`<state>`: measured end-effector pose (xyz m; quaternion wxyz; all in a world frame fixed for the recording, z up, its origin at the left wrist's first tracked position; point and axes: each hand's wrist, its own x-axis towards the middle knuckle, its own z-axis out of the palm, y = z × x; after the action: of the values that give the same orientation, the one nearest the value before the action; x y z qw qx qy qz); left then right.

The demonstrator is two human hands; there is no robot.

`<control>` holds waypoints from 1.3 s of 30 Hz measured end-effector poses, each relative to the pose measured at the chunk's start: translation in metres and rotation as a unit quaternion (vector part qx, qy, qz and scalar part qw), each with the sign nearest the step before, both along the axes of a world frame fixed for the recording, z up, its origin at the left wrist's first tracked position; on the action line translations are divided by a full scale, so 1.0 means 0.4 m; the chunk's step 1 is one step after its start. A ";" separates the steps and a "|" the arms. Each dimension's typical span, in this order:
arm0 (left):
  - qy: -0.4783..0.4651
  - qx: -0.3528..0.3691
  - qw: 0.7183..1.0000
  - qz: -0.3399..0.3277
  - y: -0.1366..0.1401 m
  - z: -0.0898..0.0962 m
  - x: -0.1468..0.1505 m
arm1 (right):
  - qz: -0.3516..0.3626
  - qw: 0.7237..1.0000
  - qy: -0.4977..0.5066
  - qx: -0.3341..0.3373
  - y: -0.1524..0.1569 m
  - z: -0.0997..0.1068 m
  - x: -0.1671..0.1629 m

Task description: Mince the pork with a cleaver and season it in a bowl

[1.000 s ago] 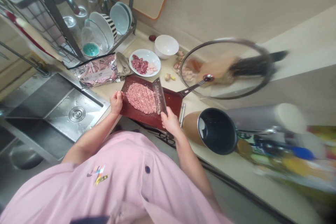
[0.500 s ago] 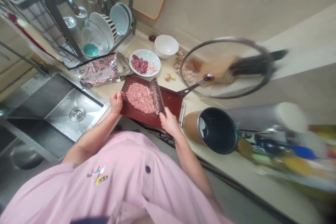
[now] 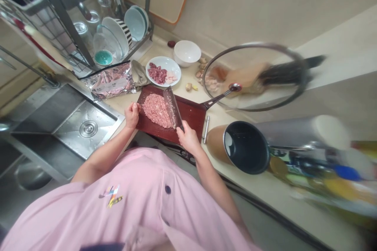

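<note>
Minced meat (image 3: 157, 110) lies spread in a flat mound on a dark red cutting board (image 3: 193, 115) at the counter's edge. My right hand (image 3: 188, 136) is closed around the handle of a cleaver (image 3: 173, 108). The cleaver's blade is tilted at the right side of the mince, with bits of meat stuck on its face. At the board's left edge, my left hand (image 3: 132, 115) is closed, its curled fingers gripping the rim. Behind the board sits a white plate (image 3: 158, 62) with diced dark meat and paler pieces.
A white bowl (image 3: 187, 53), ginger pieces (image 3: 189, 86) and a patterned foil bag (image 3: 110, 81) are around the board. To the right are a spoon (image 3: 219, 96), a glass lid (image 3: 256, 109) and a dark-lined pot (image 3: 246, 147). A steel sink (image 3: 100, 110) and dish rack (image 3: 84, 45) lie left.
The cleaver's far end has swung slightly left over the mince, with its handle still in my right hand. My left hand stays at the board's edge. The whole view has shifted a little.
</note>
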<state>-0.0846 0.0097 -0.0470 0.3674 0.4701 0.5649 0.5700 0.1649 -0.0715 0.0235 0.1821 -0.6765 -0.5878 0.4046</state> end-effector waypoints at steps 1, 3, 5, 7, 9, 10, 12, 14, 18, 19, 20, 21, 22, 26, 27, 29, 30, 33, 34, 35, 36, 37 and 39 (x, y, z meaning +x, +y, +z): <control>0.001 0.001 1.000 -0.001 0.000 -0.001 0.000 | 0.002 1.000 0.003 -0.010 -0.001 0.003 0.002; 0.004 -0.001 1.000 -0.004 -0.001 -0.002 0.001 | -0.004 0.999 0.036 -0.029 -0.004 0.010 0.004; 0.010 -0.003 1.000 -0.003 0.000 -0.002 0.002 | -0.036 0.991 0.119 -0.044 -0.006 0.011 0.002; 0.028 0.001 1.000 -0.003 0.000 0.003 0.001 | -0.077 0.976 0.190 -0.069 -0.007 0.005 -0.003; 0.070 0.011 0.997 -0.009 -0.002 0.018 0.000 | -0.105 0.960 0.238 -0.107 -0.005 -0.004 -0.007; 0.102 0.023 0.994 -0.018 -0.006 0.030 0.001 | -0.114 0.951 0.260 -0.123 -0.003 -0.008 -0.008; 0.175 0.072 0.980 -0.067 -0.023 0.062 0.006 | -0.133 0.924 0.328 -0.144 -0.002 -0.010 -0.008; 0.248 0.151 0.941 -0.175 -0.049 0.097 0.019 | -0.154 0.883 0.415 -0.153 -0.004 -0.003 -0.006; 0.341 0.298 0.787 -0.418 -0.102 0.138 0.067 | -0.180 0.813 0.529 -0.161 -0.009 0.014 -0.003; 0.352 0.320 0.759 -0.444 -0.110 0.138 0.079 | -0.184 0.806 0.539 -0.160 -0.011 0.016 -0.003; 0.359 0.336 0.742 -0.457 -0.115 0.136 0.090 | -0.185 0.801 0.546 -0.159 -0.012 0.018 -0.003; 0.367 0.344 0.732 -0.460 -0.118 0.131 0.098 | -0.184 0.798 0.551 -0.159 -0.014 0.020 -0.003; 0.376 0.345 0.725 -0.462 -0.118 0.126 0.104 | -0.182 0.796 0.555 -0.159 -0.017 0.021 -0.003; 0.417 0.329 0.704 -0.471 -0.111 0.109 0.107 | -0.166 0.797 0.560 -0.152 -0.030 0.029 -0.003; 0.424 0.325 0.701 -0.473 -0.109 0.107 0.106 | -0.163 0.799 0.558 -0.151 -0.034 0.032 -0.003; 0.433 0.318 0.697 -0.474 -0.105 0.106 0.103 | -0.156 0.804 0.553 -0.153 -0.041 0.038 -0.003; 0.437 0.314 0.697 -0.474 -0.101 0.106 0.102 | -0.153 0.807 0.549 -0.154 -0.044 0.040 -0.003; 0.440 0.309 0.702 -0.466 -0.083 0.108 0.102 | -0.143 0.815 0.537 -0.163 -0.055 0.047 -0.001; 0.439 0.311 0.707 -0.460 -0.074 0.110 0.102 | -0.140 0.817 0.534 -0.166 -0.059 0.048 0.000; 0.438 0.312 0.710 -0.455 -0.064 0.111 0.103 | -0.138 0.818 0.532 -0.170 -0.063 0.049 0.001; 0.437 0.312 0.713 -0.451 -0.055 0.114 0.103 | -0.136 0.818 0.532 -0.173 -0.067 0.050 0.003; 0.438 0.311 0.714 -0.448 -0.045 0.116 0.104 | -0.135 0.816 0.533 -0.175 -0.072 0.050 0.005; 0.441 0.307 0.717 -0.445 -0.029 0.123 0.107 | -0.132 0.814 0.537 -0.179 -0.080 0.050 0.009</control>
<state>-0.0420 -0.0018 0.0023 0.1235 0.9522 0.1831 0.2112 0.1686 -0.1034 0.0433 0.3962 -0.4436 -0.2191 0.7735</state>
